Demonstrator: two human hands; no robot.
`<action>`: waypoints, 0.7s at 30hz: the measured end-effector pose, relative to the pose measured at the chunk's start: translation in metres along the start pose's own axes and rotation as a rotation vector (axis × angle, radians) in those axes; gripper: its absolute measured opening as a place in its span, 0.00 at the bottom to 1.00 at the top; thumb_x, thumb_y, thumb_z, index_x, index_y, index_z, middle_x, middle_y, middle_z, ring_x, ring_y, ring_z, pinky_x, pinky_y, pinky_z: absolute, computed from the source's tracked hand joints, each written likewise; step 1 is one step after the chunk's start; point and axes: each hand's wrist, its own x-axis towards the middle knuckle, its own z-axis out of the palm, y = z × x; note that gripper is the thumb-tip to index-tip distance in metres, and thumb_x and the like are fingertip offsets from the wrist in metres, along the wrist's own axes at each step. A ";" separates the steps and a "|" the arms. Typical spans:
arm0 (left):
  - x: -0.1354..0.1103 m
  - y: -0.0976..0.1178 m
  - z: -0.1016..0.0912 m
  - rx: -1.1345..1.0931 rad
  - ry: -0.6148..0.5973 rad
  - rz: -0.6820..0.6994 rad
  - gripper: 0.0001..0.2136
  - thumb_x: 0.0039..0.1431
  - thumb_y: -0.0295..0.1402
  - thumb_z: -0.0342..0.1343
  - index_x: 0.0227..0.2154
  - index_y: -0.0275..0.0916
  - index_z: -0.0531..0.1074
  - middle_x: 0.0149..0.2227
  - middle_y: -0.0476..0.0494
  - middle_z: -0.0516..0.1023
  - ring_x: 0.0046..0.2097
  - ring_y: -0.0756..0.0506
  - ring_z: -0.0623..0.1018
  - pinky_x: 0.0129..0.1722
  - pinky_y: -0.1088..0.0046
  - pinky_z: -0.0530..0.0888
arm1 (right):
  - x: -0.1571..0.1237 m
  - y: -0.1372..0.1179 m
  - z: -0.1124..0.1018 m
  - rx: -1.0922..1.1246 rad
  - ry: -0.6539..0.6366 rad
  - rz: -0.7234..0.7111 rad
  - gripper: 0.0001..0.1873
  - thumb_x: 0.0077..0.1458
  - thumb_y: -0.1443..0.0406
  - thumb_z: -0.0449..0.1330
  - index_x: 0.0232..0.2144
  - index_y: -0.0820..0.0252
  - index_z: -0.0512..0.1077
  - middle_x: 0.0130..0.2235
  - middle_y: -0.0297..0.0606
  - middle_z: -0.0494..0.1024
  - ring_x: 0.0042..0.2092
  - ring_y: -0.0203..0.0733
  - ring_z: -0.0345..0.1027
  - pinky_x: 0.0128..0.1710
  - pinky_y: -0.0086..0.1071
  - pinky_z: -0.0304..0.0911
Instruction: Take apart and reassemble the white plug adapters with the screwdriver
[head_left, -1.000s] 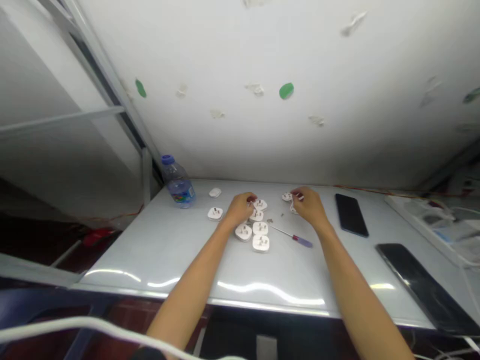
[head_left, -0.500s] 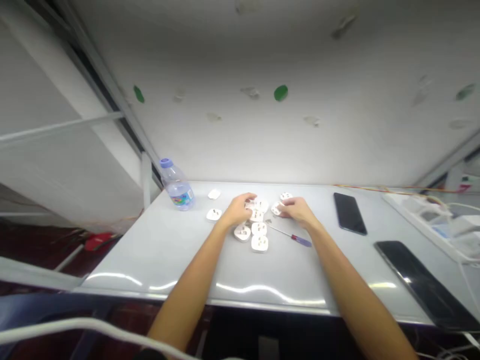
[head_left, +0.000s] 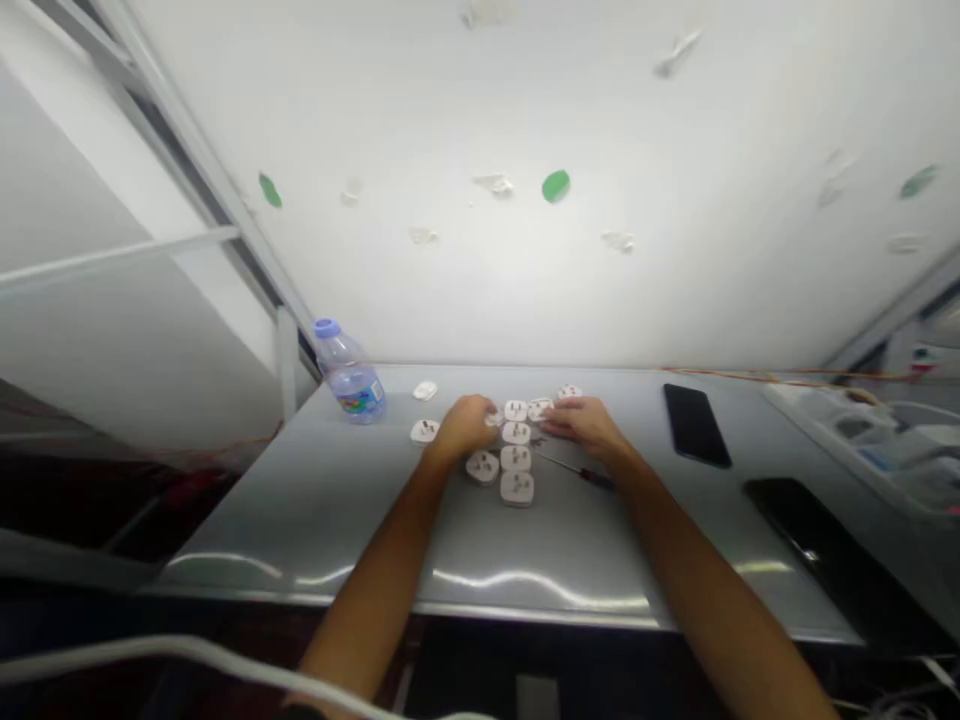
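White three-pin plugs stand pins up on the table, several of them in a column; the front plug (head_left: 517, 488) is nearest me. My left hand (head_left: 466, 425) curls round a white plug (head_left: 494, 416) left of the column, its fingers closed and partly hiding it. On the other side, my right hand (head_left: 586, 424) has its fingertips closed on the edge of another plug (head_left: 538, 409), next to the column's rear plug (head_left: 515, 410). A screwdriver (head_left: 577, 470) lies beside the column, near my right wrist. One more plug (head_left: 482, 467) sits below my left hand.
Further plugs lie at left (head_left: 424, 431) and behind my right hand (head_left: 569, 391). A white piece (head_left: 425, 390) is at the back left, near a water bottle (head_left: 352, 375). Two phones (head_left: 696, 425) (head_left: 840, 550) and a white power strip (head_left: 840, 430) occupy the right side.
My right hand has moved slightly left with its plug, which now lies close to the column. The column's rear plug shows more clearly, with my left hand slightly apart from it. The picture's brightness has shifted.
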 end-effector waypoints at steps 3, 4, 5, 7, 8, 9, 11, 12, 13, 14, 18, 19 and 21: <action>0.001 0.000 0.001 -0.094 0.059 0.031 0.12 0.49 0.29 0.60 0.38 0.35 0.79 0.43 0.36 0.81 0.49 0.37 0.78 0.53 0.62 0.71 | 0.001 0.000 0.000 0.027 0.024 -0.013 0.11 0.42 0.77 0.70 0.26 0.64 0.72 0.29 0.40 0.81 0.31 0.42 0.79 0.40 0.34 0.78; 0.001 0.000 0.001 -0.118 0.073 0.036 0.10 0.51 0.30 0.60 0.37 0.35 0.79 0.42 0.37 0.81 0.47 0.38 0.78 0.52 0.61 0.71 | 0.001 0.000 0.001 0.032 0.025 -0.015 0.10 0.42 0.77 0.69 0.26 0.64 0.73 0.29 0.40 0.81 0.31 0.42 0.79 0.40 0.34 0.78; 0.002 0.000 0.000 -0.125 0.081 0.037 0.10 0.53 0.31 0.59 0.38 0.36 0.78 0.43 0.37 0.81 0.46 0.39 0.78 0.51 0.61 0.72 | 0.001 0.000 0.001 0.035 0.024 -0.018 0.10 0.43 0.77 0.69 0.27 0.64 0.73 0.29 0.40 0.81 0.31 0.42 0.79 0.40 0.34 0.78; 0.003 0.001 -0.003 -0.171 0.115 0.030 0.10 0.56 0.33 0.57 0.40 0.36 0.76 0.43 0.38 0.80 0.44 0.41 0.78 0.49 0.62 0.73 | 0.002 0.000 0.001 0.041 0.024 -0.030 0.10 0.42 0.76 0.69 0.27 0.64 0.73 0.28 0.39 0.81 0.30 0.42 0.79 0.38 0.33 0.78; 0.004 0.003 -0.005 -0.241 0.143 0.023 0.10 0.58 0.34 0.56 0.40 0.36 0.75 0.43 0.39 0.80 0.43 0.42 0.78 0.48 0.63 0.73 | 0.002 0.000 0.002 0.046 0.025 -0.040 0.10 0.41 0.76 0.70 0.27 0.65 0.74 0.29 0.39 0.81 0.30 0.42 0.79 0.37 0.33 0.78; 0.004 0.006 -0.006 -0.351 0.170 0.007 0.10 0.58 0.34 0.55 0.40 0.36 0.74 0.43 0.39 0.80 0.42 0.44 0.78 0.47 0.65 0.73 | 0.002 0.000 0.002 0.053 0.020 -0.053 0.10 0.41 0.76 0.70 0.27 0.65 0.74 0.29 0.39 0.81 0.31 0.42 0.79 0.37 0.32 0.78; 0.005 0.013 -0.008 -0.671 0.206 -0.077 0.09 0.59 0.33 0.55 0.40 0.36 0.72 0.40 0.41 0.79 0.39 0.46 0.78 0.42 0.70 0.73 | 0.001 -0.001 0.002 0.070 0.006 -0.079 0.10 0.41 0.74 0.71 0.27 0.65 0.74 0.30 0.40 0.82 0.31 0.42 0.79 0.36 0.32 0.78; 0.006 0.016 -0.009 -0.844 0.209 -0.137 0.09 0.59 0.32 0.55 0.41 0.35 0.71 0.38 0.42 0.78 0.38 0.47 0.78 0.39 0.72 0.72 | 0.001 -0.002 0.003 0.080 -0.004 -0.088 0.10 0.42 0.74 0.71 0.27 0.64 0.74 0.31 0.40 0.82 0.32 0.42 0.79 0.37 0.32 0.78; 0.006 0.019 -0.011 -0.984 0.202 -0.195 0.10 0.59 0.30 0.54 0.43 0.35 0.70 0.37 0.43 0.78 0.36 0.49 0.77 0.36 0.74 0.71 | 0.000 -0.002 0.004 0.090 -0.013 -0.095 0.10 0.42 0.73 0.72 0.27 0.64 0.74 0.31 0.40 0.82 0.32 0.42 0.79 0.37 0.32 0.78; 0.005 0.022 -0.012 -1.088 0.188 -0.242 0.11 0.59 0.29 0.54 0.45 0.35 0.68 0.36 0.43 0.78 0.35 0.50 0.77 0.33 0.75 0.70 | -0.002 -0.003 0.005 0.099 -0.022 -0.099 0.10 0.42 0.73 0.72 0.27 0.63 0.74 0.31 0.40 0.82 0.32 0.42 0.79 0.37 0.33 0.78; 0.002 0.029 -0.014 -1.231 0.118 -0.301 0.21 0.56 0.26 0.56 0.53 0.37 0.64 0.37 0.43 0.79 0.32 0.51 0.77 0.29 0.77 0.69 | -0.006 -0.004 0.011 0.101 -0.049 -0.082 0.08 0.44 0.73 0.70 0.26 0.63 0.74 0.29 0.40 0.82 0.31 0.40 0.79 0.35 0.30 0.77; 0.001 0.030 -0.013 -1.237 0.102 -0.292 0.22 0.55 0.27 0.58 0.54 0.38 0.64 0.37 0.43 0.79 0.32 0.51 0.77 0.30 0.77 0.70 | -0.007 -0.004 0.012 0.099 -0.053 -0.076 0.07 0.44 0.73 0.69 0.26 0.64 0.74 0.29 0.39 0.82 0.30 0.40 0.79 0.34 0.29 0.76; -0.001 0.030 -0.010 -1.194 0.091 -0.233 0.23 0.52 0.29 0.63 0.52 0.37 0.67 0.37 0.43 0.78 0.32 0.50 0.77 0.31 0.75 0.71 | -0.007 -0.003 0.016 0.109 -0.050 -0.064 0.07 0.44 0.74 0.69 0.26 0.64 0.74 0.28 0.38 0.81 0.29 0.40 0.78 0.34 0.29 0.76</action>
